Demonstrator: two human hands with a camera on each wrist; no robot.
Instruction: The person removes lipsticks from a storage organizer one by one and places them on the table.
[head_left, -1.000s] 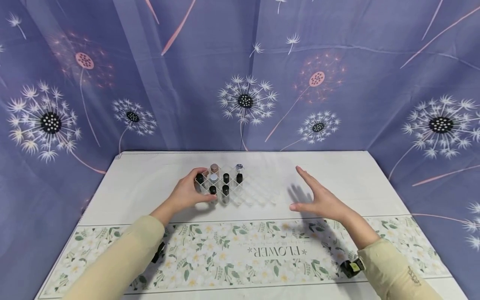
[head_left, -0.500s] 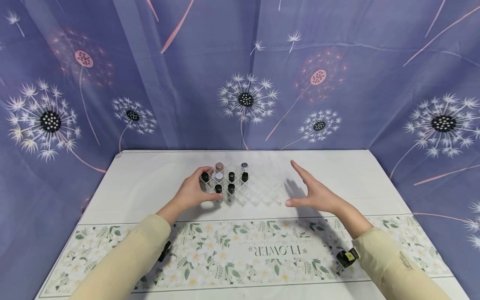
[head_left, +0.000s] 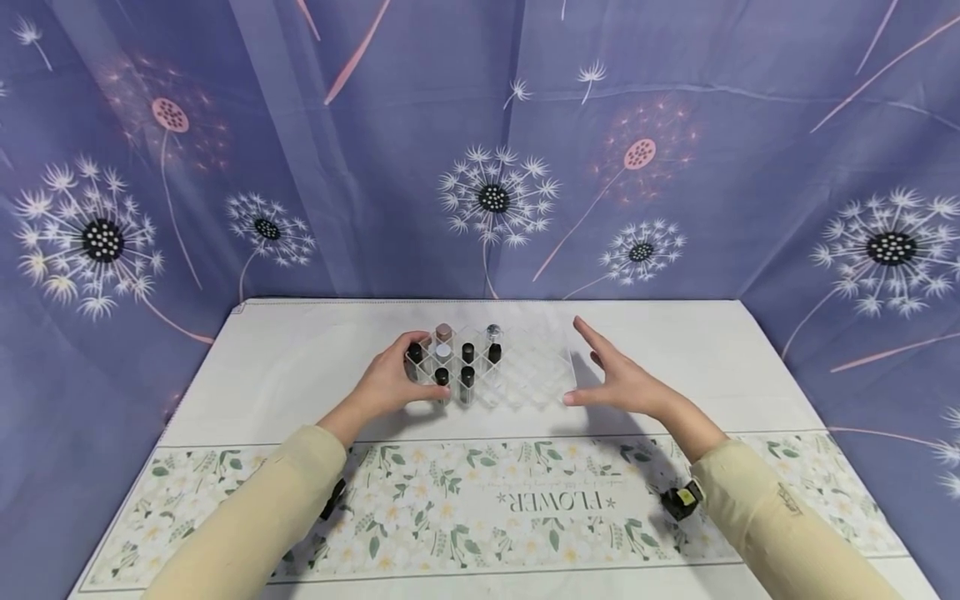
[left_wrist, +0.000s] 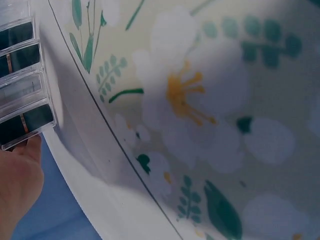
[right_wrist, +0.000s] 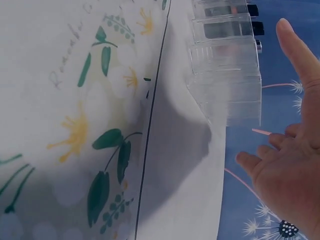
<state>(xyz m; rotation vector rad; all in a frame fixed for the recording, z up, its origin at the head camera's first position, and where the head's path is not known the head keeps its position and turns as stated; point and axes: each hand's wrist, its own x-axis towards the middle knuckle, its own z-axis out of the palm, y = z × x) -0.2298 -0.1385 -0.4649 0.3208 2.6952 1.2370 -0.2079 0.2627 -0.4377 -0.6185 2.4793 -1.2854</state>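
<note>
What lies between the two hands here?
A clear divided rack lies between the left hand and the right hand, with capped bottles standing in the cells toward the left hand; the head view shows this.

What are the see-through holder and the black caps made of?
The holder looks like clear, shiny plastic, because dark bottles show through its walls. The black caps are probably plastic too: they look smooth and evenly dark, but painted metal could look similar.
</note>
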